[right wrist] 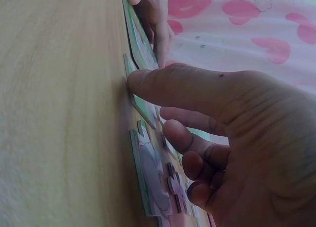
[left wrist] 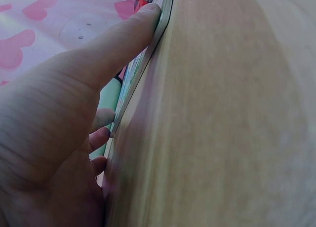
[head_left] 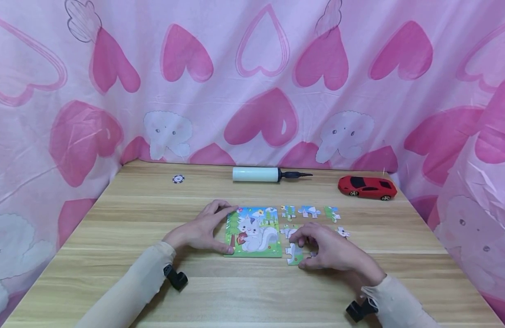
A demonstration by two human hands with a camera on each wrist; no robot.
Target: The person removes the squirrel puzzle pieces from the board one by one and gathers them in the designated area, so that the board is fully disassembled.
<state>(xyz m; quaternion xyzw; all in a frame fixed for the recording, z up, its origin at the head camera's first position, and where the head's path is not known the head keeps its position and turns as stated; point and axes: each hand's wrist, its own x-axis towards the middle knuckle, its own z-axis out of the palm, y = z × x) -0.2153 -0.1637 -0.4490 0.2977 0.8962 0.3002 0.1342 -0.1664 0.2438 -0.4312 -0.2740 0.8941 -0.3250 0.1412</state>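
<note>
A square jigsaw puzzle (head_left: 258, 234) with a white squirrel holding an acorn lies flat on the wooden table. My left hand (head_left: 205, 228) rests at its left side, thumb on the lower left corner and fingertips at the upper left. Just right of the squirrel picture, my right hand (head_left: 323, 246) pinches a green and white puzzle piece (head_left: 294, 255) between thumb and curled fingers. Another white piece (head_left: 287, 231) sits above it, partly under the fingers. In the right wrist view, a larger grey and white piece (right wrist: 153, 172) lies beside the hand.
Loose puzzle pieces (head_left: 309, 211) form a row behind the right hand, and a small one (head_left: 344, 232) lies to its right. Farther back are a poker chip (head_left: 178, 179), a hand pump (head_left: 256, 174) and a red toy car (head_left: 367, 187). A pink curtain (head_left: 260, 114) hangs behind the table.
</note>
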